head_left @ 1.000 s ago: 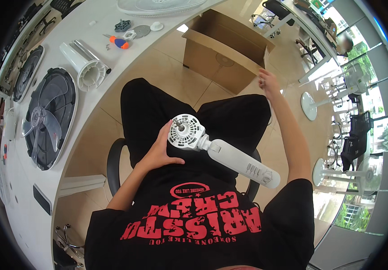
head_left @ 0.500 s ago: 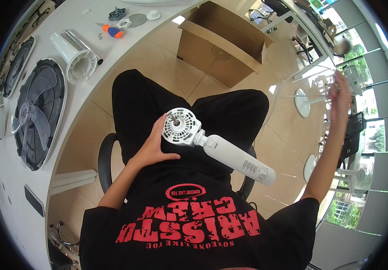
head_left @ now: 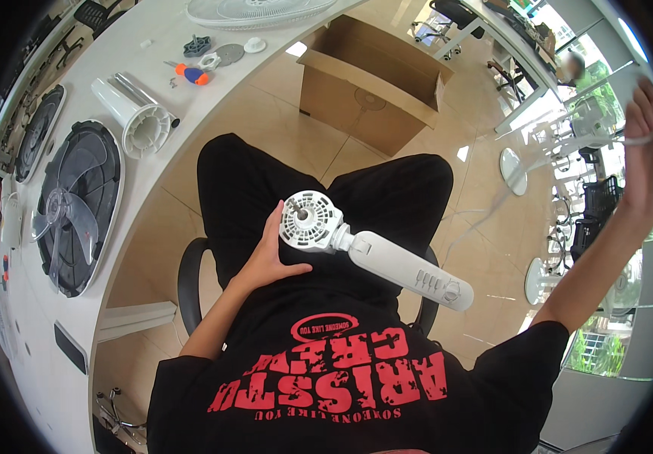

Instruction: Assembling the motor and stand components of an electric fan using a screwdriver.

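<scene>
A white fan motor head [head_left: 310,221] with a round vented front and a metal shaft rests over my lap. Its neck joins a long white control panel [head_left: 413,272] with buttons and a knob, slanting down to the right. My left hand [head_left: 272,253] grips the motor head's left side, fingers against the housing and thumb stretched out below. Far out to the right, my right hand [head_left: 648,140] is raised, fingers curled round a thin white cord [head_left: 614,141]. The cord is blurred as it hangs back toward the lap.
On the curved white table [head_left: 167,125] at left lie a clear fan blade [head_left: 65,216] on a black round base, a white tube [head_left: 133,121], an orange-blue screwdriver [head_left: 192,73], small knobs and a phone [head_left: 70,348]. An open cardboard box [head_left: 372,91] stands ahead on the floor.
My right hand has swung further out to the right and slightly up, drawing the cord along. My left hand keeps its hold on the motor head. The view has shifted slightly.
</scene>
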The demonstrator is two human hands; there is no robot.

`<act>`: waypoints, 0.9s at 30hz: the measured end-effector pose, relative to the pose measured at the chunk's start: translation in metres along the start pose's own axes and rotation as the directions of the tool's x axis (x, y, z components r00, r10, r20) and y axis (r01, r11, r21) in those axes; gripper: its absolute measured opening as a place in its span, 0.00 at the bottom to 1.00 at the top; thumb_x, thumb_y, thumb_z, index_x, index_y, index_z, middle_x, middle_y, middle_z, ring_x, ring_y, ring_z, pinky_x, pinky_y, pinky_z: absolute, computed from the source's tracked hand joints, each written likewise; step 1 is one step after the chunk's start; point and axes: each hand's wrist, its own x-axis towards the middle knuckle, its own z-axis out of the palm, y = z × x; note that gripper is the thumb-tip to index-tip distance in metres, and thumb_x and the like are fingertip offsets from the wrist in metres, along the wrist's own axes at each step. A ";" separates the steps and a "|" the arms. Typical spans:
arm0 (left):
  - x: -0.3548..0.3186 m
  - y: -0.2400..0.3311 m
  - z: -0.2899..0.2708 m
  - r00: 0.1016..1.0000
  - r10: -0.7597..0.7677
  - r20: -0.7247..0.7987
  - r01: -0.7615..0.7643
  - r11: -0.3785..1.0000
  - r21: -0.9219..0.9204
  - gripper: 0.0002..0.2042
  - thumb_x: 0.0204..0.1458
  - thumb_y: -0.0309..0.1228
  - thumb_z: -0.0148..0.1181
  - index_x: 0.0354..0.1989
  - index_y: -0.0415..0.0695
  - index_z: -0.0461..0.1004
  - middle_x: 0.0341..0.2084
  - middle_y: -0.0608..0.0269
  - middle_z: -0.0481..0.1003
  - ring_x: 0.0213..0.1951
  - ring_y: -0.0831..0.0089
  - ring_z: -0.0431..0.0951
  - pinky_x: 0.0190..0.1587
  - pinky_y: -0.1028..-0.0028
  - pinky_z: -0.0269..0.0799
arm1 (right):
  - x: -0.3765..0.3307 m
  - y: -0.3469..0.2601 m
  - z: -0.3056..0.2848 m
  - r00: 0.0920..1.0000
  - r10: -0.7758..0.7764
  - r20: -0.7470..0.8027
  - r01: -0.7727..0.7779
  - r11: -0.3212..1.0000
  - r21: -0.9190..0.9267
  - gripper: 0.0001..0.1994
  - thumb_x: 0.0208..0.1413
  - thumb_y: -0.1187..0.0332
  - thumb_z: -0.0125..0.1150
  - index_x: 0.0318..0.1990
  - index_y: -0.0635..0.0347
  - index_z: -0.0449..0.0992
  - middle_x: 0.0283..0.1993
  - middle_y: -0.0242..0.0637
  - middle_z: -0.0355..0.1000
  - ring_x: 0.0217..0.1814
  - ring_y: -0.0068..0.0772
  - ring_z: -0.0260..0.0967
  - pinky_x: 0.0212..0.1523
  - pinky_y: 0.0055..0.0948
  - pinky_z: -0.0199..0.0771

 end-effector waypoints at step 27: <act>0.007 -0.020 -0.008 0.999 -0.037 0.030 0.045 0.944 -0.327 0.72 0.36 0.33 0.86 0.80 0.45 0.28 0.75 0.45 0.51 0.76 0.55 0.53 0.77 0.58 0.46 | -0.087 0.356 -0.140 0.882 0.441 -0.166 -0.156 -0.059 -0.986 0.32 0.65 0.50 0.62 0.68 0.63 0.68 0.72 0.51 0.64 0.76 0.52 0.58 0.74 0.44 0.59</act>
